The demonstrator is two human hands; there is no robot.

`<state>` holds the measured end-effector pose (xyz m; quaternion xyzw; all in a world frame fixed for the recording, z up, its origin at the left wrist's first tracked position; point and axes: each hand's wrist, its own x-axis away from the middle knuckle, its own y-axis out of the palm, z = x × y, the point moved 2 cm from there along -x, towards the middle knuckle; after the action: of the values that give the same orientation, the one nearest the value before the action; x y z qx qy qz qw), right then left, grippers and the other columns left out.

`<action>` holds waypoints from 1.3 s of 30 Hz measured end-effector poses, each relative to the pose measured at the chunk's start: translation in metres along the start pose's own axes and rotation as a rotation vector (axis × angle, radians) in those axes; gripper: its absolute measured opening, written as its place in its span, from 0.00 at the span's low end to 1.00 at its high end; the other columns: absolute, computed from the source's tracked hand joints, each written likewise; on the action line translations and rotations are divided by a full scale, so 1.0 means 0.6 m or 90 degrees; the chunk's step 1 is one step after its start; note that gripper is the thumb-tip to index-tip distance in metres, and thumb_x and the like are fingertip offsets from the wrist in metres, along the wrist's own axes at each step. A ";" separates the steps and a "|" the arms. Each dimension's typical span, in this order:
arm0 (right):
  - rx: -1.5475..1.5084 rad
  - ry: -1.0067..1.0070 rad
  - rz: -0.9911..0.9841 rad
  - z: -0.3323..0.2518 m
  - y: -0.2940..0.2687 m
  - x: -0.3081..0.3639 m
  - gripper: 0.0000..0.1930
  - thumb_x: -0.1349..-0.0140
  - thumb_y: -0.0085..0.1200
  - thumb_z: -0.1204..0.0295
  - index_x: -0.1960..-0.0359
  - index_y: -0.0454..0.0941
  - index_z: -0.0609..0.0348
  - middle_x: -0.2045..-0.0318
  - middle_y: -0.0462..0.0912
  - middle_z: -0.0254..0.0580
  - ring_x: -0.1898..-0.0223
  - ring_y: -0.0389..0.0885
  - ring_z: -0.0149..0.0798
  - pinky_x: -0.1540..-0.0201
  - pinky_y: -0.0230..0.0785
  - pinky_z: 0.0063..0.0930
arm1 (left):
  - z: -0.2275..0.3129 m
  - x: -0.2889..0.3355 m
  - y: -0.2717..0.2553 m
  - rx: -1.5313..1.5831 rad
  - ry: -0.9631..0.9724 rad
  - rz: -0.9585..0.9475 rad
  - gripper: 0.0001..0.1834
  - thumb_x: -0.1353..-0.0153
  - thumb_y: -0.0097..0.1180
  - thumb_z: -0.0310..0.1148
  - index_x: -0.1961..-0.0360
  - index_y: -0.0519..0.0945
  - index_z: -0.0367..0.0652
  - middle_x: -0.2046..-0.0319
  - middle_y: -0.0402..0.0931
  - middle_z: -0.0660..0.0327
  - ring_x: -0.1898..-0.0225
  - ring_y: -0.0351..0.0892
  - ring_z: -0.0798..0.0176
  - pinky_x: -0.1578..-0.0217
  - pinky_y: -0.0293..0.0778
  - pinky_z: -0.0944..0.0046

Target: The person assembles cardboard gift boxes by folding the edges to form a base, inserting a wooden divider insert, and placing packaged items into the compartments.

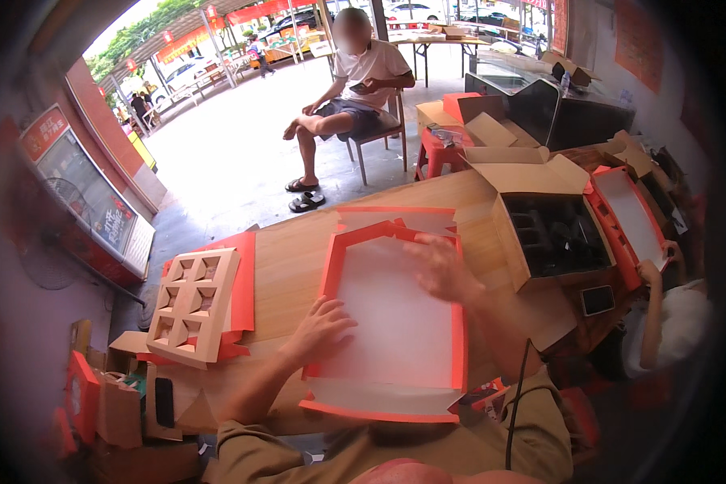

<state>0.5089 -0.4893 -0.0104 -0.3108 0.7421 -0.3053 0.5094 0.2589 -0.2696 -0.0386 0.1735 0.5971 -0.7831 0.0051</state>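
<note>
A large red cardboard box blank with a white inside (383, 315) lies before me on the wooden table, its long sides raised. Its far and near end flaps are folded outward. My left hand (323, 331) rests across the left side wall, fingers spread over the white bottom and holding nothing. Over the far right part of the box is my right hand (444, 270), slightly blurred, with fingers stretched toward the far end wall. Nothing shows in its grasp. To the left, a tan cardboard insert with several square compartments (192, 306) lies on flat red card (244, 282).
An open brown carton holding dark items (552, 234) stands at right, near a phone (597, 301). Another person's hand (648, 273) touches a second red box (629, 214). Beyond the table (290, 258), a person (363, 89) sits on a chair. Cartons (119, 411) crowd the lower left.
</note>
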 end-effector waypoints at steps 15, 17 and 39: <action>-0.125 0.060 -0.177 0.077 0.079 -0.084 0.17 0.36 0.56 0.75 0.45 0.83 0.54 0.51 0.84 0.46 0.52 0.85 0.52 0.48 0.79 0.42 | -0.021 -0.089 -0.077 -0.035 -0.134 0.040 0.32 0.36 0.66 0.38 0.33 0.72 0.43 0.35 0.70 0.46 0.33 0.70 0.40 0.38 0.73 0.43; -0.136 0.053 -0.183 0.079 0.091 -0.084 0.15 0.36 0.55 0.76 0.49 0.85 0.54 0.54 0.85 0.45 0.54 0.85 0.52 0.50 0.79 0.42 | -0.075 -0.143 -0.062 -0.023 -0.115 0.106 0.28 0.36 0.64 0.35 0.35 0.74 0.42 0.38 0.73 0.46 0.37 0.74 0.41 0.39 0.74 0.46; -0.145 0.063 -0.122 0.083 0.095 -0.084 0.17 0.37 0.53 0.80 0.47 0.81 0.52 0.57 0.86 0.45 0.56 0.86 0.53 0.55 0.80 0.44 | -0.156 -0.176 0.040 -0.027 -0.113 0.007 0.08 0.39 0.56 0.29 0.60 0.84 0.46 0.63 0.86 0.58 0.54 0.85 0.49 0.52 0.76 0.47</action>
<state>0.5619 -0.4216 -0.0404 -0.4205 0.7630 -0.2817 0.4021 0.3881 -0.2099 -0.0526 0.1064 0.6096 -0.7828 0.0656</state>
